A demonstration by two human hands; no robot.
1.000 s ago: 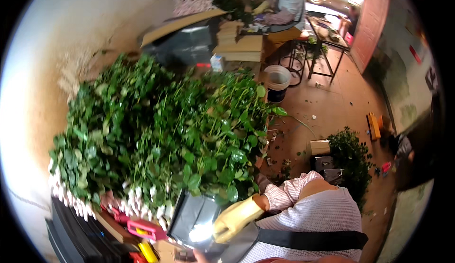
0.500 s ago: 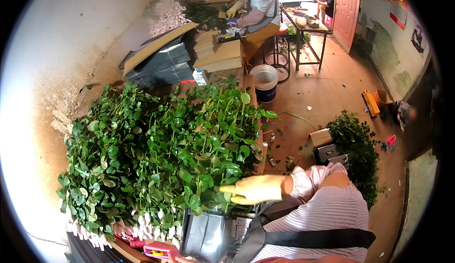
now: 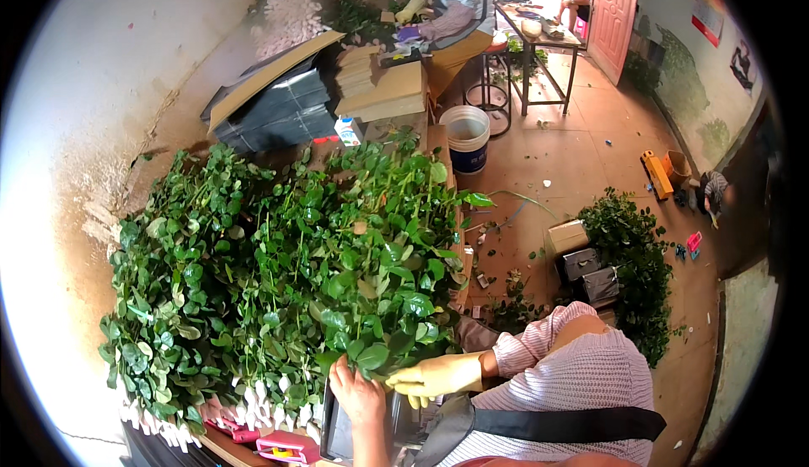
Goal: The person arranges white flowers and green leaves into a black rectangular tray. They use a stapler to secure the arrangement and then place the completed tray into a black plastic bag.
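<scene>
My bare left hand (image 3: 358, 391) is at the front of the rose stems (image 3: 362, 290), fingers curled among leaves above a dark rectangular sleeve or tray (image 3: 336, 433). Beside it, my right hand (image 3: 434, 376), in a yellow glove, has bent fingertips at the same leaves; what either hand grips is hidden. The leafy stems lie heaped on the bench, with white-wrapped heads (image 3: 261, 408) toward me. A pink tool (image 3: 282, 447) lies below them.
A co-worker (image 3: 455, 21) works beyond stacked cardboard (image 3: 388, 95) and black sheets (image 3: 278, 105). A bucket (image 3: 468, 122), metal table (image 3: 548, 42) and open door (image 3: 613, 21) stand behind. Foliage (image 3: 632, 282) and boxes (image 3: 566, 236) lie at right; people sit near the door (image 3: 575, 4) and crouch farther right (image 3: 715, 193).
My left hand has risen from the lower edge to the leaves. My gloved hand has moved down a little from its place half a second ago, its fingers now more bent.
</scene>
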